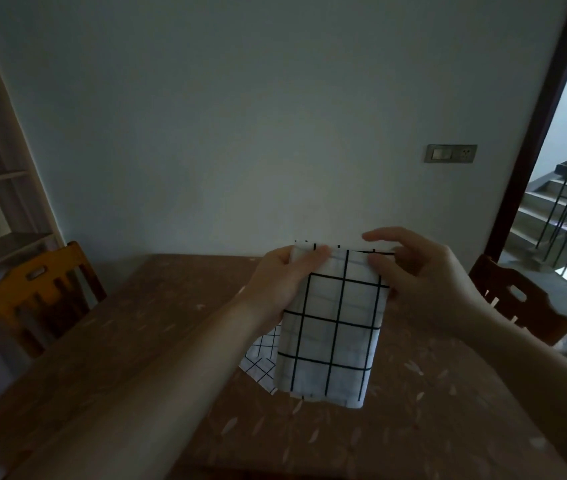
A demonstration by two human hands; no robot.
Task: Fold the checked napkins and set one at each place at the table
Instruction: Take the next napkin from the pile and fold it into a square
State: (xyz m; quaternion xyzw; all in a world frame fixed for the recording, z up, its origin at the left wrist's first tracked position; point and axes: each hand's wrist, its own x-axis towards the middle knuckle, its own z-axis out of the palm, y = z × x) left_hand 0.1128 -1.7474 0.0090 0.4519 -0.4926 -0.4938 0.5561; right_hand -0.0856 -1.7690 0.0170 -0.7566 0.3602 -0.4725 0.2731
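A: Currently, where is the checked napkin [332,327]?
B: Folded, hanging above the table [119,341], just right of centre. Left hand [283,282] and right hand [413,271] each pinch its top edge.
A: Anything else?
B: Second napkin [261,358] lies beneath.

left hand [283,282] pinches top edge of checked napkin [332,327] | right hand [424,271] grips the other corner | napkin hangs folded above brown table [119,341]

Both arms reach forward, left hand [283,278] and right hand [420,271] raised, fingers pinching.
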